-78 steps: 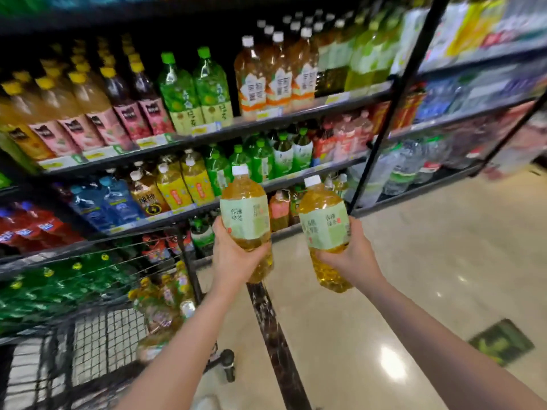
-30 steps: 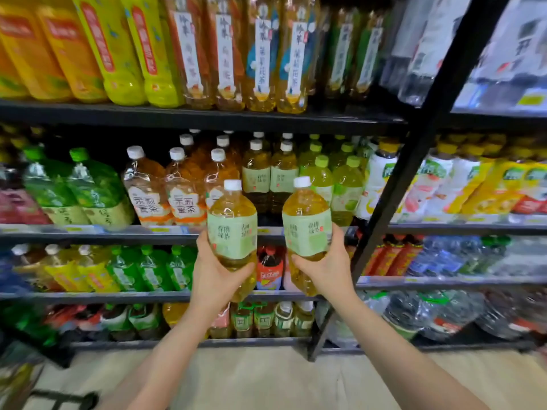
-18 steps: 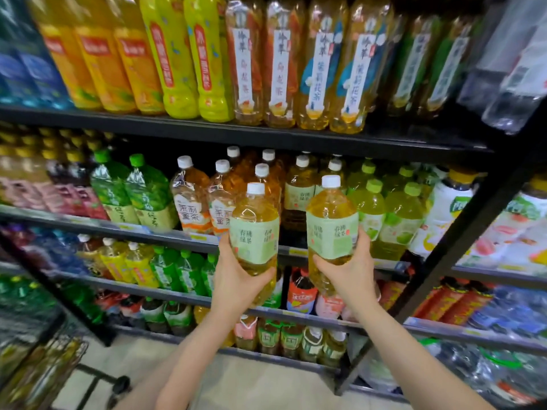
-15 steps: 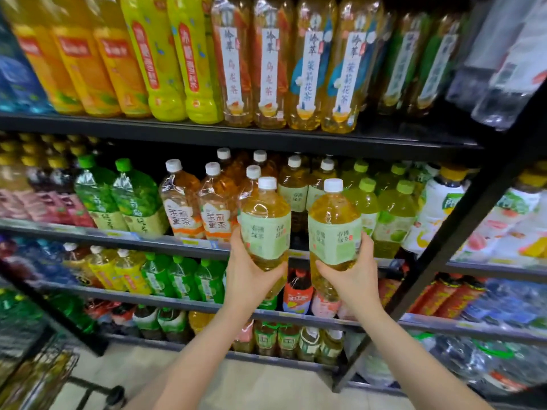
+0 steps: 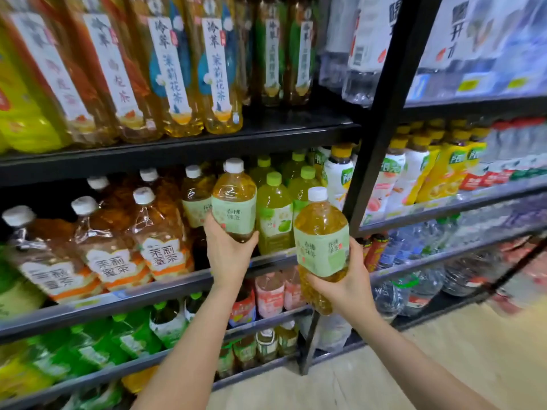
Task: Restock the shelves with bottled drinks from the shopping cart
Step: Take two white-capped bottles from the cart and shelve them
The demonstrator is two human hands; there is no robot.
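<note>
A green-tea bottle (image 5: 233,202) with a white cap, pale green label and amber-yellow tea inside is held upright at the front edge of the middle shelf (image 5: 177,287), its base just above the shelf lip. The left hand (image 5: 228,253) grips it from below, fingers curled round its lower part. Just behind it on that shelf stands a bottle of the same kind (image 5: 196,199), and to its right a row of lime-capped bottles (image 5: 273,214) filled with a greenish drink.

A second green-tea bottle (image 5: 322,253), same cap and label, is well forward of the middle shelf and to the right of the first, tilted slightly; small bubbles show in its tea. The right hand (image 5: 346,288) wraps round its lower half, thumb on the near side.

Left of the first bottle on the middle shelf are brown-tea bottles (image 5: 159,232) with white caps and orange-and-white labels. The shelf above carries tall slim tea bottles (image 5: 174,72) with long white labels. Below the middle shelf sit pink-labelled bottles (image 5: 269,294) and green ones (image 5: 124,335), blurred. A black upright post (image 5: 376,119) stands just right of the lime-capped row; beyond it, yellow-capped bottles (image 5: 444,170) and clear water bottles (image 5: 420,279) fill the next bay.
</note>
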